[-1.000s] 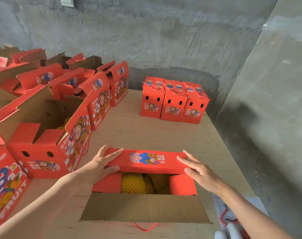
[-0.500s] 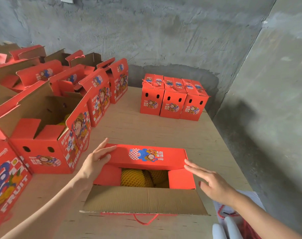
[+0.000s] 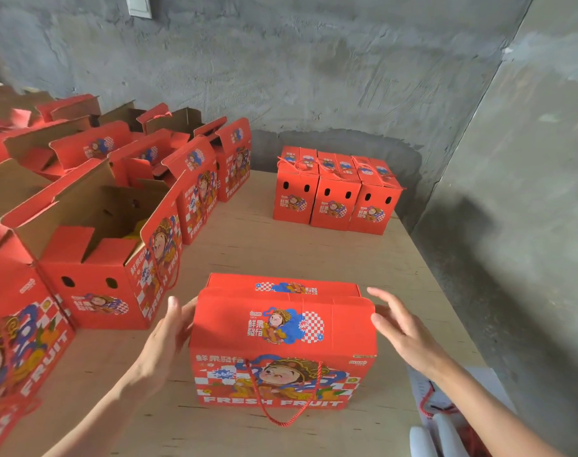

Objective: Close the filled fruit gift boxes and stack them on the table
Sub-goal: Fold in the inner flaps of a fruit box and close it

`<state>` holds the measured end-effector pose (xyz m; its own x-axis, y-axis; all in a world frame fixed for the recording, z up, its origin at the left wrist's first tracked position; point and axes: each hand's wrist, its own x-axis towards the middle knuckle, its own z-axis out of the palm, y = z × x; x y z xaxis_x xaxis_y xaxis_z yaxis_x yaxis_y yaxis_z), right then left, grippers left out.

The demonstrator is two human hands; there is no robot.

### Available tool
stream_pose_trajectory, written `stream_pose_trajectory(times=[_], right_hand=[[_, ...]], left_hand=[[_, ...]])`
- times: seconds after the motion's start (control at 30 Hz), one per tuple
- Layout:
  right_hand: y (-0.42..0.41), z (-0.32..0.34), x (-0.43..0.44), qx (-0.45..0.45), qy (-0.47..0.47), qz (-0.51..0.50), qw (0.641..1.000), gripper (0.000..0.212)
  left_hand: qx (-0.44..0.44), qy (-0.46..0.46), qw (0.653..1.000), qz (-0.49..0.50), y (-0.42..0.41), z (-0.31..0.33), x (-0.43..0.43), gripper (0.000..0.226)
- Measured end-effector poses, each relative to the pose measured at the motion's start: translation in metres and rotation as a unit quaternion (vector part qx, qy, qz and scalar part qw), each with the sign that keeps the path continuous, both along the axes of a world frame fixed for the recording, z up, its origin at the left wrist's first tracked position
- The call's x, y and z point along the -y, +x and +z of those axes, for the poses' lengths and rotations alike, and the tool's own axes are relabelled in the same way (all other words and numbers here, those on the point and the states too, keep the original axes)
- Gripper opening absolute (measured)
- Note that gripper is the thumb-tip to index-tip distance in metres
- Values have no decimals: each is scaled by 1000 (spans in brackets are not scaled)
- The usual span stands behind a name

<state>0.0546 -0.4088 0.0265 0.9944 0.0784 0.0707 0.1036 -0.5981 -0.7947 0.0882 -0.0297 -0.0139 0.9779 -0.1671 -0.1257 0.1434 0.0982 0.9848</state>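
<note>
Gift box (image 3: 281,331) stands on the bench (image 3: 281,245), at its near side, between the 2 hands. Both long top flaps are folded down; a strip of the far flap shows behind the near one. Red cord handle (image 3: 287,413) hangs down the front face.

Left grip (image 3: 164,341): released, fingers straight, laid against the box's left end near the top.

Right grip (image 3: 403,334): released, fingers spread, at the box's top right corner; contact cannot be told.

3 closed boxes (image 3: 333,199) stand in a row, touching one another, at the far side of the bench by the wall. Open boxes (image 3: 93,258), flaps up, line the left side; something yellow shows inside the nearest.
</note>
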Motion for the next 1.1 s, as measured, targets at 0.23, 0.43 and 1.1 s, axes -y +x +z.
stream_pose_trajectory(times=[0.23, 0.43, 1.1], right_hand=[[1, -21, -36, 170, -34, -76, 982, 23], [5, -26, -47, 209, -24, -152, 966, 20], [18, -24, -43, 86, 86, -180, 976, 12]], left_hand=[[157, 192, 968, 35, -12, 13, 8, 34], [194, 287, 923, 166, -6, 16, 28, 17], [94, 286, 930, 211, 13, 19, 29, 9]])
